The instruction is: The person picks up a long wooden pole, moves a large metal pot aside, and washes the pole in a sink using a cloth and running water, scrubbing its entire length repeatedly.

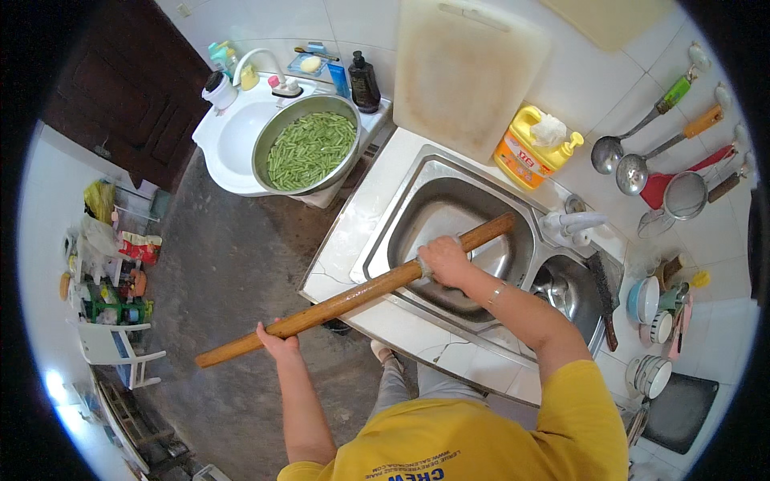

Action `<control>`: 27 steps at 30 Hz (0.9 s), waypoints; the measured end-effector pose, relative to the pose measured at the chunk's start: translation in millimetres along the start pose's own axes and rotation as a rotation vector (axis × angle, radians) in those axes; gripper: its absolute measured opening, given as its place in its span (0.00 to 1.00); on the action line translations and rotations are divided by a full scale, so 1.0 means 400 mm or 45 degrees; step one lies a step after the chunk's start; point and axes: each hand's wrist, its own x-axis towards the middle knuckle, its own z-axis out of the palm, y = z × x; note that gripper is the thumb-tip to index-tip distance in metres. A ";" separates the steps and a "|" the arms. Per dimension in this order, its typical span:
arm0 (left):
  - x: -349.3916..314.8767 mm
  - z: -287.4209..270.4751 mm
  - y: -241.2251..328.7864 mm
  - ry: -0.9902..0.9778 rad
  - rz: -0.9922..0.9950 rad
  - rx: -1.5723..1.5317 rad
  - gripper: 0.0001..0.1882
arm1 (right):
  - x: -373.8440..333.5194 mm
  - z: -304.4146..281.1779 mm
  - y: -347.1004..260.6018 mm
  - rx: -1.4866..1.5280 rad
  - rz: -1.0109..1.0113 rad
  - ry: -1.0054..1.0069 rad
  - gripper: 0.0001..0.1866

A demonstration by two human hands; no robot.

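Note:
A long wooden rolling pin, wet and shiny, slants across in front of me. Its right end is above the large steel sink basin and its left end hangs over the floor. My left hand grips the pin toward its left end, thumb on top and the other fingers mostly hidden beneath. Nearer the other end, my right hand is wrapped round the pin with a pale cloth or scrubber, partly hidden, pressed against the wood.
A white tap, a smaller basin and a cleaver are on the right. Behind the sink stand a yellow detergent jug and a cutting board. A bowl of cut green beans rests on the white washbasin.

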 end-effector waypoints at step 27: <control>0.265 -0.035 0.058 0.098 -0.160 0.348 0.25 | -0.121 -0.104 0.334 -0.176 -0.253 0.263 0.25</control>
